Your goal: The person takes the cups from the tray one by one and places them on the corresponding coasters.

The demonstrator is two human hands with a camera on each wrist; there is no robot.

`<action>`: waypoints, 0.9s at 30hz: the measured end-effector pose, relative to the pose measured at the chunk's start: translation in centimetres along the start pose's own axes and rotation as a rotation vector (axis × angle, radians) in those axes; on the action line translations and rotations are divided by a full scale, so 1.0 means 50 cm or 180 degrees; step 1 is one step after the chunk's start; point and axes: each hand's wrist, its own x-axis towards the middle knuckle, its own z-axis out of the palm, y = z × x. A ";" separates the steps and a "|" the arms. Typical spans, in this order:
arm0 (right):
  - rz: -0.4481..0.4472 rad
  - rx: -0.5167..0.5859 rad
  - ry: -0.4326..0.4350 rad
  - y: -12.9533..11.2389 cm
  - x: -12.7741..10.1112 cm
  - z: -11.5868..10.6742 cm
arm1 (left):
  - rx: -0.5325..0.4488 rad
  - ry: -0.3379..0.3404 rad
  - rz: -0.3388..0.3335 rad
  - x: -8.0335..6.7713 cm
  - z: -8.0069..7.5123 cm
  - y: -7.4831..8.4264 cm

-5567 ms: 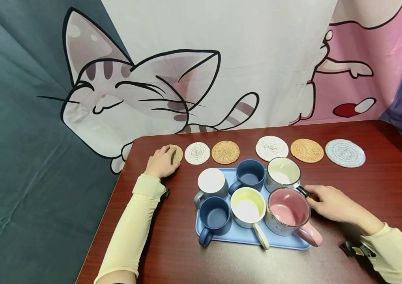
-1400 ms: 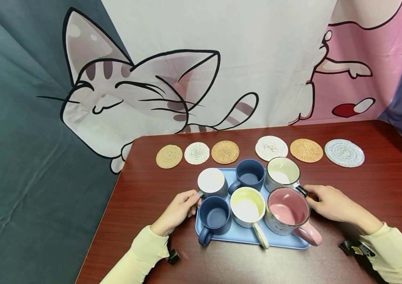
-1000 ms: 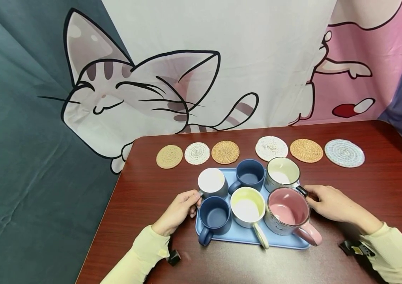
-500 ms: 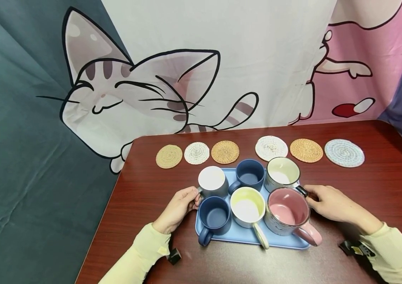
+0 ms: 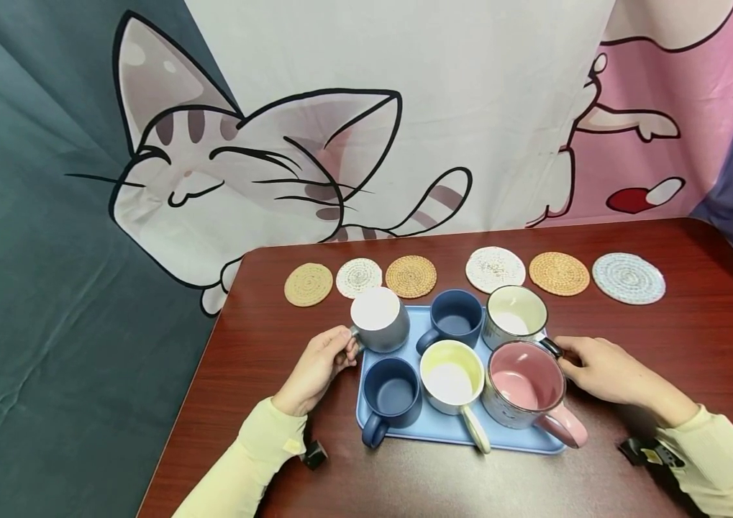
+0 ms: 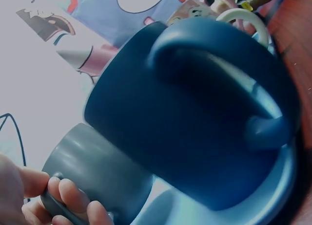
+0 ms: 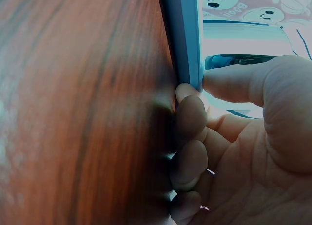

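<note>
Head view: left hand point(image 5: 314, 363) curls round the handle of the grey mug point(image 5: 379, 321), lifted just beyond its fingers, over the blue tray point(image 5: 450, 430) edge. Likely rigid, glazed, breakable; handle is the sound hold.

Left wrist view: fingers point(image 6: 73, 198) wrap the grey mug point(image 6: 97, 171) handle.

Right wrist view: right hand point(image 7: 234, 152) pinches the blue tray point(image 7: 187, 35) rim.

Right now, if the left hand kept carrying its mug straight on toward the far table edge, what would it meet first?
Probably the white coaster, just beyond the grey mug the left hand holds; height above it is unclear.
</note>
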 end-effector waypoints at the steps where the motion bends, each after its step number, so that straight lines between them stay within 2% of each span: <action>1: 0.0001 0.0000 -0.0002 0.000 0.000 0.000 | -0.0008 0.0031 0.0018 0.002 -0.003 0.003; 16: 0.0002 -0.0007 0.0005 0.002 0.000 0.002 | -0.0277 0.0895 0.0157 0.037 -0.056 0.035; 27: -0.0015 0.0002 0.0036 0.005 0.001 0.003 | -0.0379 0.1240 0.0139 0.063 -0.103 0.035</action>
